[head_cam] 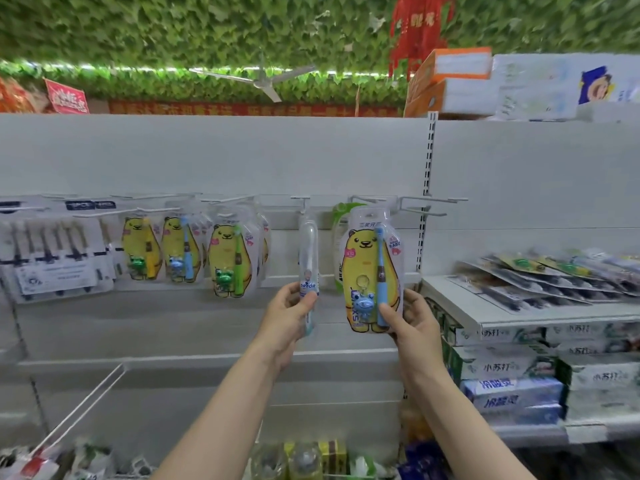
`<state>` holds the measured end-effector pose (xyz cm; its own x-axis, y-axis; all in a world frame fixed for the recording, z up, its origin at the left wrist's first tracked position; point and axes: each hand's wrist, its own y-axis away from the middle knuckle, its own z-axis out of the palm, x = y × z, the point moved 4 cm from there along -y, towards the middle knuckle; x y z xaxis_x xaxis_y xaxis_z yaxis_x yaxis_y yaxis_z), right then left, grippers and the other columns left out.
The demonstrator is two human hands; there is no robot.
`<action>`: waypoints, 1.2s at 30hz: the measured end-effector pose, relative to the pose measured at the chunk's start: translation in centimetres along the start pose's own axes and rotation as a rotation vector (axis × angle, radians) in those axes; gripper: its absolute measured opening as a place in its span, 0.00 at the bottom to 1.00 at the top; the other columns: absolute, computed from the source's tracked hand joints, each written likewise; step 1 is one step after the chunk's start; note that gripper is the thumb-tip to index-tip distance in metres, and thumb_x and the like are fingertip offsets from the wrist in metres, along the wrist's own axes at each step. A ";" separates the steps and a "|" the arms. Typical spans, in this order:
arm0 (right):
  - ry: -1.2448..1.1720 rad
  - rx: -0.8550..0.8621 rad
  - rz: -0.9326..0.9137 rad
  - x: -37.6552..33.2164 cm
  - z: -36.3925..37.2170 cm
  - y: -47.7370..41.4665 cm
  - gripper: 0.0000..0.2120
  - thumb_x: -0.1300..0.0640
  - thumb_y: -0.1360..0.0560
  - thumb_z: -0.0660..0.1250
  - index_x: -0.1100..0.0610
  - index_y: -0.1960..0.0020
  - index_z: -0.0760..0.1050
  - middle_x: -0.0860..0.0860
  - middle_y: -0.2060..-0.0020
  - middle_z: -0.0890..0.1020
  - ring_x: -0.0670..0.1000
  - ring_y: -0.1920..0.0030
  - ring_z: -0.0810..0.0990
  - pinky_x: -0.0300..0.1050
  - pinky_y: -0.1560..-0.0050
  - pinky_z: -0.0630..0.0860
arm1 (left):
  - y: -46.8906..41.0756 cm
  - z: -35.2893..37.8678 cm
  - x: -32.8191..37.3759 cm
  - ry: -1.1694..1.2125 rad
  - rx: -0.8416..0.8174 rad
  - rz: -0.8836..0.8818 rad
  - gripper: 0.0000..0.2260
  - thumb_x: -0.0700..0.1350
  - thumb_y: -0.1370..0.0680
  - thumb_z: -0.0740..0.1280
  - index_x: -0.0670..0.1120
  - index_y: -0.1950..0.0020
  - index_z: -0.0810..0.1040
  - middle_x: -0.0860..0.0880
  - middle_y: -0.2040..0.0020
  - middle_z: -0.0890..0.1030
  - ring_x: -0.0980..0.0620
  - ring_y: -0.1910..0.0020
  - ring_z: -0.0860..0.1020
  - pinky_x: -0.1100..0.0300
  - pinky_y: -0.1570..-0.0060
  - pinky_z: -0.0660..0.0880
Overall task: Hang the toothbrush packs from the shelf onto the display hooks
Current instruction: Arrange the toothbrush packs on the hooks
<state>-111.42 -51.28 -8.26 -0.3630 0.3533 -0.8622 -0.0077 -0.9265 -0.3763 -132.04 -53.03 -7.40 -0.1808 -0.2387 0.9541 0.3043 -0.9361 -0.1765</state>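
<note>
My left hand (292, 315) grips the lower end of a slim clear toothbrush pack (308, 258) whose top hangs at a white hook (302, 201). My right hand (412, 318) holds the bottom of a yellow bear toothbrush pack (372, 268) with a blue brush and blue toy. Its top sits right at another display hook (363, 199); whether it is threaded on I cannot tell. A green-edged pack (341, 244) hangs behind it. More bear packs (232, 258) hang on hooks to the left.
Empty double hooks (433, 202) stick out to the right. On the right shelf (485, 315) lie several flat toothbrush packs (540, 282), with toothpaste boxes (512, 372) stacked beneath. Brush-head packs (55, 251) hang far left. A wire basket edge and loose goods show at the bottom.
</note>
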 end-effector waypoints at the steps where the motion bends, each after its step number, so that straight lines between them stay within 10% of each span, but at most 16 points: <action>1: 0.008 -0.005 -0.004 0.2 0.1 -0.2 0.14 0.65 0.24 0.70 0.55 0.41 0.75 0.56 0.47 0.85 0.55 0.47 0.85 0.43 0.53 0.81 | -0.4 -0.1 0.0 0.014 -0.002 0.005 0.07 0.42 0.21 0.68 0.50 0.44 0.77 0.48 0.45 0.79 0.48 0.47 0.77 0.47 0.46 0.75; 36: -0.013 -0.072 0.025 4.1 1.6 -4.5 0.16 0.65 0.26 0.71 0.56 0.40 0.76 0.56 0.50 0.86 0.55 0.50 0.85 0.43 0.56 0.81 | -12.0 -2.2 -2.7 0.020 0.023 -0.099 0.17 0.40 0.22 0.70 0.46 0.34 0.75 0.43 0.38 0.78 0.41 0.37 0.76 0.45 0.41 0.75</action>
<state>-114.42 -45.85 -9.58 -0.3739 0.3280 -0.8675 0.0689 -0.9230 -0.3787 -137.24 -41.70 -8.35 -0.2301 -0.1504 0.9615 0.3056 -0.9492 -0.0753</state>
